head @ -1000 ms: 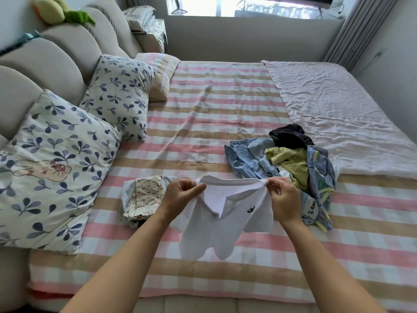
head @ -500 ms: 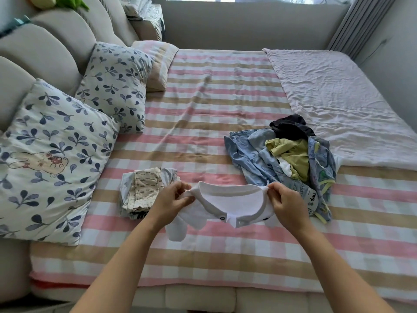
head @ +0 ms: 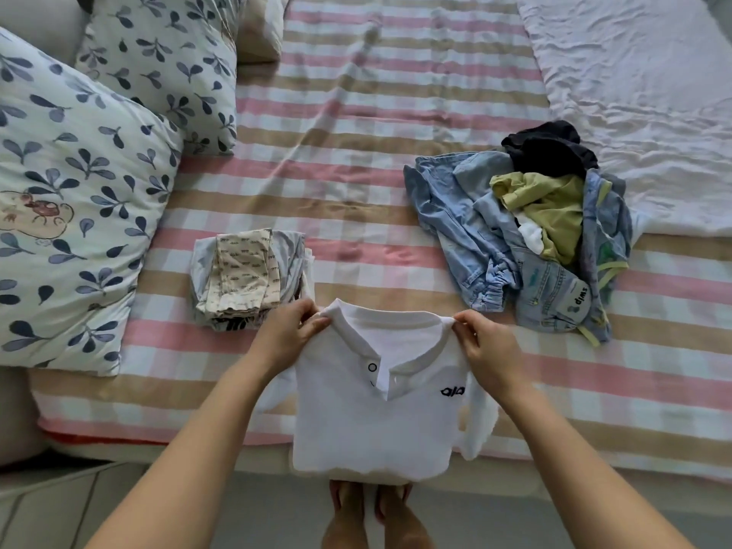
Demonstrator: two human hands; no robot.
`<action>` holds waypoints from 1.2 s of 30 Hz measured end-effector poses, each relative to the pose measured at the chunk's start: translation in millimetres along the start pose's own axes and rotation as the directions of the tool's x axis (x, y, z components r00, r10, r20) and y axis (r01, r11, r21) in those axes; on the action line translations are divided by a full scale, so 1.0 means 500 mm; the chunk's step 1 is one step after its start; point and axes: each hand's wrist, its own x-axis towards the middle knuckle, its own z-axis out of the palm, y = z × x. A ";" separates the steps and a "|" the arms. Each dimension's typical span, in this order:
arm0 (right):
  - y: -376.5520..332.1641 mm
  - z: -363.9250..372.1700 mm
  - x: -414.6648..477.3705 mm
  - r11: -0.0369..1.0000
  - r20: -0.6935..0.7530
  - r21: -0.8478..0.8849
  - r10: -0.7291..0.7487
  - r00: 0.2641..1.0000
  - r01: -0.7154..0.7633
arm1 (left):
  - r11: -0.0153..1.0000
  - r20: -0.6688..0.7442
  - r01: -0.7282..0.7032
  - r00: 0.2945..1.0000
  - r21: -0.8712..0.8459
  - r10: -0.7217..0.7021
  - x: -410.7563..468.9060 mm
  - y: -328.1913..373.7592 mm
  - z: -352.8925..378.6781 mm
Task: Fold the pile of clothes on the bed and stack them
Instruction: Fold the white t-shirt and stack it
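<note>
A small white shirt (head: pixel 368 422) with a buttoned collar and a dark chest logo hangs front side towards me over the bed's near edge. My left hand (head: pixel 289 336) pinches its left shoulder and my right hand (head: pixel 485 346) pinches its right shoulder. A stack of folded clothes (head: pixel 247 277), beige print on top, lies just left of the shirt. The unfolded pile (head: pixel 534 231) of denim, olive, dark and patterned garments sits to the right.
The striped pink and tan bed sheet (head: pixel 356 152) spreads ahead. Leaf-print pillows (head: pixel 79 192) lean at the left. A pale crumpled blanket (head: pixel 633 81) covers the far right. My bare feet (head: pixel 372 513) stand on the floor below the shirt.
The shirt, bunched up at the collar half a second ago, now hangs spread out and lower, nearer the bed's edge. My view has tilted down.
</note>
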 end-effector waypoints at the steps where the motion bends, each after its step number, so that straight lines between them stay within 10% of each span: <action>1: 0.024 0.033 0.012 1.000 0.002 -0.021 0.016 1.000 -0.016 | 1.000 -0.003 0.019 1.000 0.012 -0.019 0.018 -0.028 0.027; 22: 0.306 0.415 0.435 0.970 -0.035 -0.208 0.125 0.992 -0.129 | 0.936 -0.130 0.060 0.991 0.348 -0.016 0.477 -0.314 0.306; 27: 0.273 0.407 0.404 0.961 -0.177 -0.251 -0.166 0.970 0.119 | 0.856 -0.210 -0.076 0.955 0.511 0.211 0.439 -0.278 0.317; 31: 0.235 0.414 0.369 0.826 0.019 -0.276 -0.506 0.862 0.491 | 0.863 0.086 -0.397 0.916 0.311 0.391 0.410 -0.227 0.336; 36: 0.228 0.436 0.350 0.872 0.264 -0.343 -0.267 0.927 0.349 | 0.880 0.336 -0.301 0.925 0.368 0.176 0.416 -0.237 0.361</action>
